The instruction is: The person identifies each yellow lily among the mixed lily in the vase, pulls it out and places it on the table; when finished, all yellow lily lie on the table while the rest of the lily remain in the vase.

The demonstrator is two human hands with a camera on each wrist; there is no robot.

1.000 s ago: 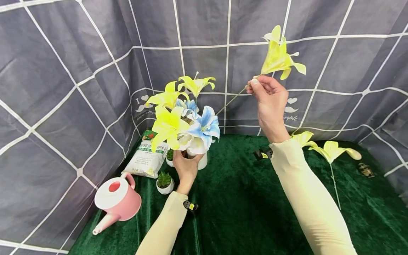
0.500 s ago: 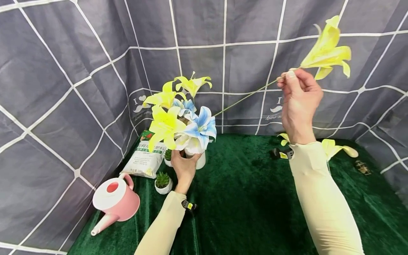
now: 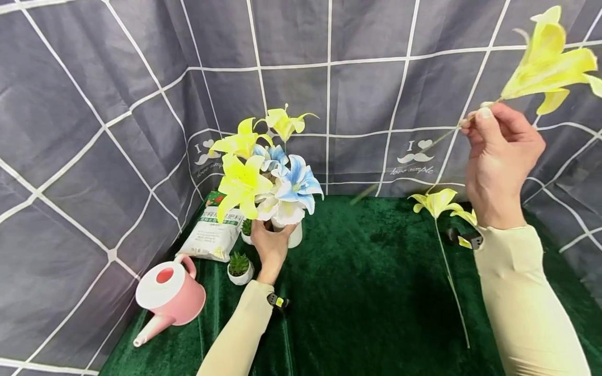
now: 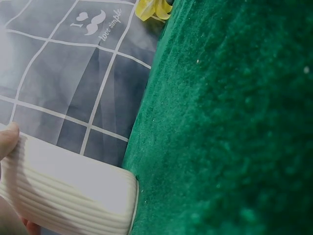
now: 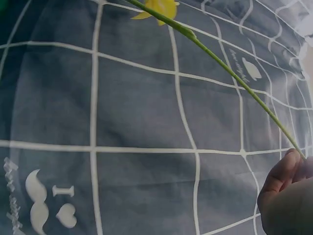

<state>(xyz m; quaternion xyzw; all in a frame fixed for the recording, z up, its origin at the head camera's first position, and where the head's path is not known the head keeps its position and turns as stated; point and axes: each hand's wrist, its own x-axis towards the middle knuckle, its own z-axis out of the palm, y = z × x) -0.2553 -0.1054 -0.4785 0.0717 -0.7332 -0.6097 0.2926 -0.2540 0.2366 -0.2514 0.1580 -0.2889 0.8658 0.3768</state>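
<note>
My left hand (image 3: 271, 250) grips a white ribbed vase (image 3: 295, 238) standing on the green cloth; the left wrist view shows the vase's ribbed side (image 4: 73, 186) with a thumb on it. Yellow lilies (image 3: 243, 183), blue lilies (image 3: 299, 183) and white blooms (image 3: 289, 210) fill the vase and hide its mouth. High at the right, my right hand (image 3: 503, 151) pinches the stem of a yellow lily (image 3: 547, 65) just below its bloom. That stem slants down to the left, blurred, its lower end apart from the bouquet. In the right wrist view the green stem (image 5: 234, 73) runs from the fingertips.
Loose yellow lilies (image 3: 437, 202) lie on the green cloth (image 3: 367, 292) at right, partly behind the right forearm. On the left are a pink watering can (image 3: 176, 297), a fertilizer bag (image 3: 211, 237) and small potted succulents (image 3: 240, 266). Grey gridded curtains (image 3: 362, 99) stand behind.
My right hand has moved right with the yellow lily, and its stem's lower end has come away from behind the bouquet. The vase's top yellow lily has turned slightly. My left hand stays on the vase.
</note>
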